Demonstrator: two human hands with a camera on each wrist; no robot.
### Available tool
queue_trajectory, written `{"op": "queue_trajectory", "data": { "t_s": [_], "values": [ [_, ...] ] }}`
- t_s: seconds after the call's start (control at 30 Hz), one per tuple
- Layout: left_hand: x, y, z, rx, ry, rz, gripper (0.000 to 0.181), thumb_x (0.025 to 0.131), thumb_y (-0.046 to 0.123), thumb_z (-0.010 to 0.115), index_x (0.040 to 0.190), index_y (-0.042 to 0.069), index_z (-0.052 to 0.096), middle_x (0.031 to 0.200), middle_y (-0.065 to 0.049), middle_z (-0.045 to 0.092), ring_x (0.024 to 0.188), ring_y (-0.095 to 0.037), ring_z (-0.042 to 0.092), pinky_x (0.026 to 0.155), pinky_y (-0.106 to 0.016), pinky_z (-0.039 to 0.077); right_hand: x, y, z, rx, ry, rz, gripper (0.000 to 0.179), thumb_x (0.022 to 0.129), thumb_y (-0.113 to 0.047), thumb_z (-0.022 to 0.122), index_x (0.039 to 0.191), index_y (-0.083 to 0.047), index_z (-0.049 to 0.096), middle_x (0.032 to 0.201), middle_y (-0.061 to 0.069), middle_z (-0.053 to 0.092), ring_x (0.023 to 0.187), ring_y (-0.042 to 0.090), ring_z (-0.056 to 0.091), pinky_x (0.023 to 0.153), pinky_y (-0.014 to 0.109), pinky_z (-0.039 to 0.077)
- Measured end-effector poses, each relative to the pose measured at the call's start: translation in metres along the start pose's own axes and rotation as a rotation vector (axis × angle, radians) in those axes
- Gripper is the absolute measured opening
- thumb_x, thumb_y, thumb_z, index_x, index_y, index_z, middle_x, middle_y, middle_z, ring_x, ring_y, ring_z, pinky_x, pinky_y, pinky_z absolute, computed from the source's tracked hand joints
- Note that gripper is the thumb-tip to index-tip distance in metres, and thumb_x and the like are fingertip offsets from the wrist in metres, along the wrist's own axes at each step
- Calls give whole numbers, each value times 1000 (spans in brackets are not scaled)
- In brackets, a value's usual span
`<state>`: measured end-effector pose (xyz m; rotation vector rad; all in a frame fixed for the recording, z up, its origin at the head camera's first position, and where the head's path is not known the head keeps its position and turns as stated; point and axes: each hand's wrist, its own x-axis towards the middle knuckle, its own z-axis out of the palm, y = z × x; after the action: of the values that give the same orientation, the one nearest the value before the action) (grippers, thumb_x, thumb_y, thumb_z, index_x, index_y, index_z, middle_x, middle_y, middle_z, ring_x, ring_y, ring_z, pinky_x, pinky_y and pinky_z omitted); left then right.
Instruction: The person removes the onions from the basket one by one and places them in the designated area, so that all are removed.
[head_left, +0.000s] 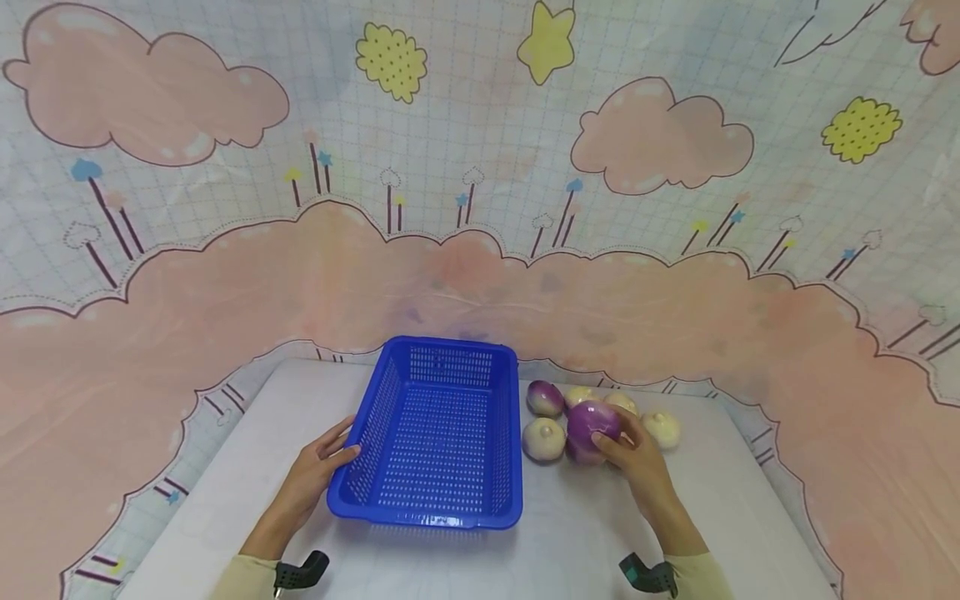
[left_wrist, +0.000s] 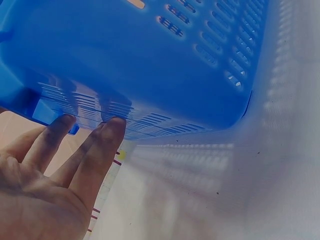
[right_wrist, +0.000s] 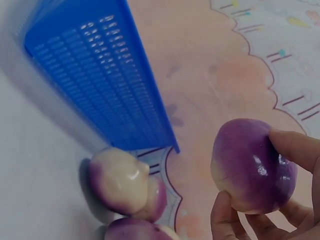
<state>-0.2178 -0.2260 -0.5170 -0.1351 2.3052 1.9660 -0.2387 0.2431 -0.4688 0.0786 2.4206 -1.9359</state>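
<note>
My right hand (head_left: 637,450) holds a glossy purple-and-white turnip (right_wrist: 252,167) between thumb and fingers, above the other turnips. In the right wrist view the thumb lies on its upper side and the fingers curl beneath. A blue perforated plastic basket (head_left: 519,467) stands on the table, with nothing in it. My left hand (head_left: 311,467) is at the basket's left side, thumb at the rim. In the left wrist view its nearly straight fingers (left_wrist: 100,160) touch the outer wall.
Several more turnips lie right of the basket, among them a whitish one (head_left: 543,439), a purple one (head_left: 545,398) and a pale one (head_left: 662,430) at the far right. The white table (head_left: 570,533) meets a patterned cloth backdrop (head_left: 450,283) behind.
</note>
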Motion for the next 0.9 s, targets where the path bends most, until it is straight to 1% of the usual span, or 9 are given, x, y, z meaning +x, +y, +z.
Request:
{"op": "queue_trajectory", "data": {
  "t_s": [0.1, 0.17, 0.3, 0.33, 0.43, 0.53, 0.6, 0.8, 0.9],
  "values": [
    [0, -1, 0, 3, 1, 5, 67, 90, 36, 57, 148, 24, 25, 152, -14, 31, 134, -40, 38, 107, -57, 33, -3, 4, -7, 3, 21, 0, 63, 86, -29, 65, 141, -21, 35, 148, 5, 35, 121, 8, 52, 97, 25, 47],
    [0, -2, 0, 5, 1, 8, 67, 90, 37, 57, 148, 24, 26, 152, -14, 31, 134, -40, 39, 106, -57, 34, -5, 7, -12, 3, 43, 7, 64, 87, -30, 64, 142, -20, 34, 149, 5, 34, 118, 6, 53, 96, 24, 48],
    [1, -3, 0, 6, 5, 1, 68, 89, 38, 58, 148, 25, 26, 151, -13, 32, 133, -39, 40, 107, -56, 34, -9, 10, -25, 16, 84, 8, 70, 87, -29, 64, 146, -18, 28, 154, 11, 26, 134, 27, 40, 109, 43, 36],
    [1, -2, -1, 6, 3, 1, 68, 89, 38, 58, 148, 25, 26, 152, -13, 32, 134, -39, 39, 107, -56, 34, -10, 11, -28, 12, 95, 12, 71, 87, -30, 64, 147, -17, 27, 155, 11, 24, 137, 32, 35, 109, 42, 36],
    [2, -2, -1, 7, 1, 5, 69, 89, 38, 58, 148, 24, 26, 152, -13, 31, 134, -40, 38, 107, -57, 32, -13, 15, -38, 5, 119, 19, 72, 87, -31, 64, 146, -17, 27, 156, 12, 21, 136, 31, 35, 103, 28, 43],
    [2, -2, -2, 7, -1, 8, 69, 89, 39, 59, 148, 24, 26, 152, -13, 30, 135, -40, 37, 108, -58, 31, -16, 19, -46, -13, 145, 35, 70, 87, -34, 64, 145, -18, 30, 156, 10, 22, 127, 20, 44, 84, 7, 45],
    [2, -3, -2, 8, -1, 7, 70, 88, 39, 59, 148, 24, 26, 152, -13, 31, 135, -40, 37, 108, -58, 31, -18, 21, -51, 5, 159, 45, 69, 87, -33, 64, 145, -18, 31, 156, 11, 21, 125, 20, 44, 81, 6, 44],
    [2, -3, -2, 9, -2, 4, 70, 88, 39, 59, 148, 23, 25, 152, -14, 30, 136, -40, 36, 108, -58, 31, -23, 35, -67, 81, 187, 78, 75, 86, -28, 66, 147, -15, 24, 157, 18, 12, 139, 41, 25, 77, 4, 46],
    [1, -3, -2, 7, -3, 5, 70, 89, 38, 59, 148, 23, 25, 152, -14, 30, 136, -40, 36, 108, -57, 31, -24, 43, -74, 85, 201, 112, 82, 86, -29, 66, 149, -14, 17, 156, 20, 10, 140, 40, 23, 79, 7, 49]
  ]
}}
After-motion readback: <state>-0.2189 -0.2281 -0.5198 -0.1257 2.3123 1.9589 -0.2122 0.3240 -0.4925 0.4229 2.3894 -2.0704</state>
